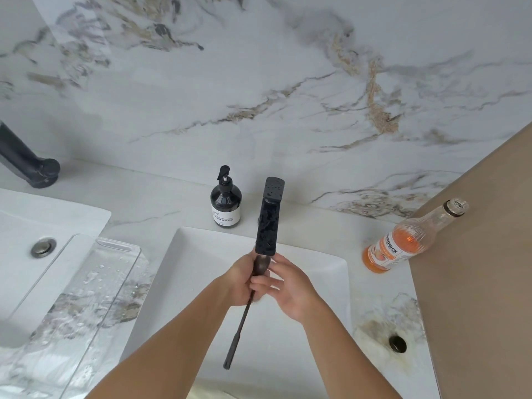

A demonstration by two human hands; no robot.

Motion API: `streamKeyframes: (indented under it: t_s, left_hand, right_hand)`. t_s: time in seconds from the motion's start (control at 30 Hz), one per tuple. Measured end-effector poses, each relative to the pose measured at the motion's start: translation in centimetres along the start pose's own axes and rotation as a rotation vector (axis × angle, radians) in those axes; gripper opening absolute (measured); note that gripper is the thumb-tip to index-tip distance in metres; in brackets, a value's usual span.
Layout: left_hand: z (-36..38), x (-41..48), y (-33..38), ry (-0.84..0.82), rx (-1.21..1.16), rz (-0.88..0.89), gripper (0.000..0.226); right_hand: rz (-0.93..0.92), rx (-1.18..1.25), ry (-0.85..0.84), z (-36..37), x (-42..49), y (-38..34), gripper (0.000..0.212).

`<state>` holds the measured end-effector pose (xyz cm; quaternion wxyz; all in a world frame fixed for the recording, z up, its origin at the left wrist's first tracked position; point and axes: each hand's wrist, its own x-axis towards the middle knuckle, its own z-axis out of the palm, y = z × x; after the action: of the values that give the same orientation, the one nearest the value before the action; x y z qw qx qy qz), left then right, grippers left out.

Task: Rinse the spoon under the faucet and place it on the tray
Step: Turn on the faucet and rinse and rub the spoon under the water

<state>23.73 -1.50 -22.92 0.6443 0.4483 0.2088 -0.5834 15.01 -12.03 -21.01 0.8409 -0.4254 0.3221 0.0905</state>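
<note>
A dark long-handled spoon [241, 321] is held over the white sink [322, 283], its bowl right under the spout of the black faucet [269, 223]. My left hand [237, 279] grips the spoon near its bowl, with the handle pointing down toward me. My right hand [288, 286] touches the spoon's neck with its fingers. A clear wet tray [86, 300] lies on the counter to the left of the sink. Whether water is running cannot be seen.
A dark soap pump bottle [225, 201] stands behind the sink, left of the faucet. An open glass bottle of orange drink [403, 243] stands at the right. A second sink [43, 223] with another black faucet [26, 159] is at far left. A brown wall bounds the right side.
</note>
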Motion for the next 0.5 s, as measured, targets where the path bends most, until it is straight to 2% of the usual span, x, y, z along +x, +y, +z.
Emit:
streamKeyframes:
  t_s: [0.07,0.13,0.27,0.33,0.4,0.5]
  left_hand:
    - [0.0,-0.4,0.3,-0.095,-0.133,-0.086,0.047]
    - [0.2,-0.6,0.2,-0.118,-0.118,-0.127,0.053]
    - [0.3,-0.5,-0.5,-0.019,0.146,-0.001,0.064]
    - [-0.2,-0.7,-1.1,-0.045,0.246,0.064,0.058]
    - [-0.9,-0.8,-1.6,-0.090,0.255,0.130,0.041]
    - [-1.5,-1.2,-2.0,-0.087,0.285,0.224,0.037]
  right_hand:
    - [-0.014,-0.022,-0.056,0.3,0.3,-0.1,0.026]
    - [-0.015,-0.054,0.010,0.7,0.7,-0.2,0.025]
    - [-0.117,-0.304,0.405,0.9,2.1,-0.8,0.011]
    - [-0.140,-0.387,0.502,0.6,2.6,-0.9,0.006]
    - [-0.097,-0.259,0.372,0.6,2.4,-0.9,0.008]
    - [-0.011,0.001,0.124,0.3,1.9,-0.6,0.034]
